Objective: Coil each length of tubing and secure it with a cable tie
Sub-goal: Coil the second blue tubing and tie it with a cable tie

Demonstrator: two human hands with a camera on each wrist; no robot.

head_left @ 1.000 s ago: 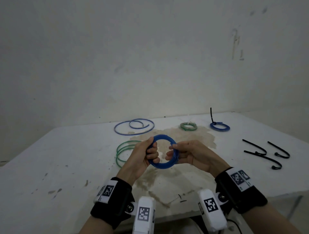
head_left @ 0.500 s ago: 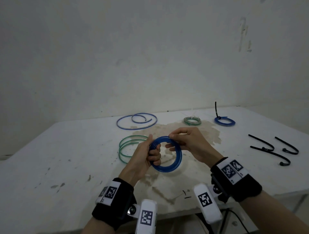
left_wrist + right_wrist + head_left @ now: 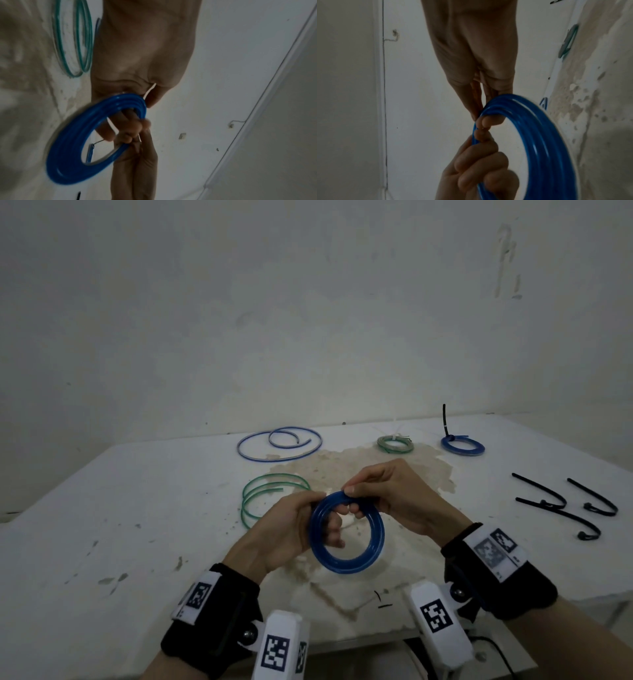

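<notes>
Blue coil [image 3: 346, 534] held above desk [image 3: 102, 525]: left hand [image 3: 287, 529] grips its left side, fingers curled through; right hand [image 3: 397, 498] pinches the top. Tubing looks light & springy, likely to unwind; hold across all turns w/ tie there.

green tubing [image 3: 270, 494] just left of hands (flat), cable ties [image 3: 561, 505] right

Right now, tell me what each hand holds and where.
Both hold the blue tubing coil: left hand grips its left side, right hand pinches its top.
</notes>
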